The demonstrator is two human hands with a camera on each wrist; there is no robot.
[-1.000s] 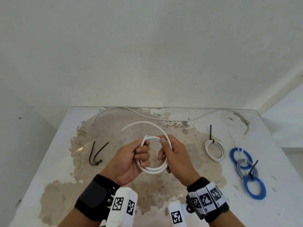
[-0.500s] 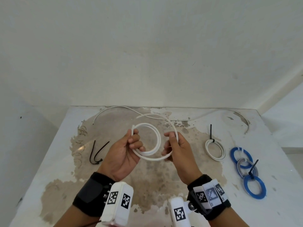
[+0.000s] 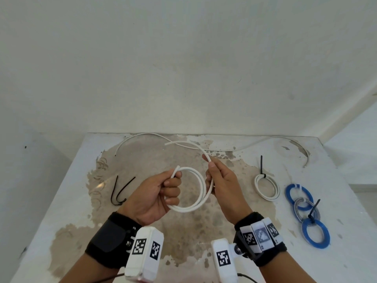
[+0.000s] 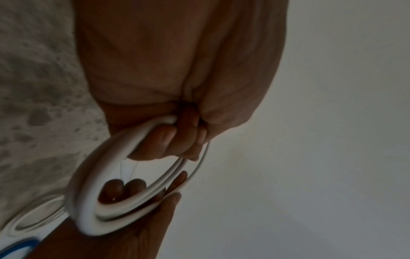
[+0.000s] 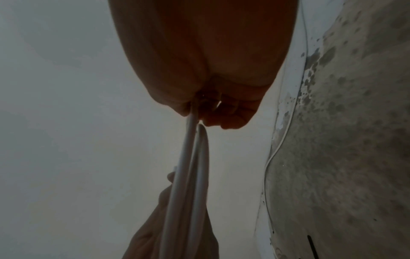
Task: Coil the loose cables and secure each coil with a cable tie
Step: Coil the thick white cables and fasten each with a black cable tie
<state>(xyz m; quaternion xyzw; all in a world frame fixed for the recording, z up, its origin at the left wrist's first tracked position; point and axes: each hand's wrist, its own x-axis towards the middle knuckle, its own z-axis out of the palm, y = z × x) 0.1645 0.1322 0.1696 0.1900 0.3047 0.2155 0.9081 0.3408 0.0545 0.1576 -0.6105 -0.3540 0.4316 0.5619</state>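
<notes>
White cable: a white cable (image 3: 201,187) is up off the table, looped roughly twice into a ring between both hands, the ring's face turned toward the head camera.
Free tail: it climbs from the right-hand pinch, arcs away and to the left, and its tip points left above the far side of the table.
Inner end: the short end pokes up out of the left fist, beside the thumb.
Left hand: the left hand (image 3: 157,198) has its fingers curled round the left side of the ring, thumb on top, a firm grip on the loops.
Right hand: the right hand (image 3: 223,181) pinches the cable on the ring's right side between thumb and fingers; the other fingers are curled behind it.
Table: a worn white table (image 3: 234,203) with a brown patch lies under the hands.
Loose cable: a long thin white cable (image 3: 253,142) snakes along the far edge, left to right.
Black ties: two black cable ties (image 3: 119,190) lie left of the left hand, joined at their near ends.
Done coil: a white coil (image 3: 266,187) with a black tie (image 3: 261,165) pointing away lies right of the hands.
Blue group: a blue coil (image 3: 298,194), a grey coil (image 3: 307,210) and another blue coil (image 3: 315,233) overlap in a row further right, a black tie (image 3: 313,209) sticking up from them.
</notes>
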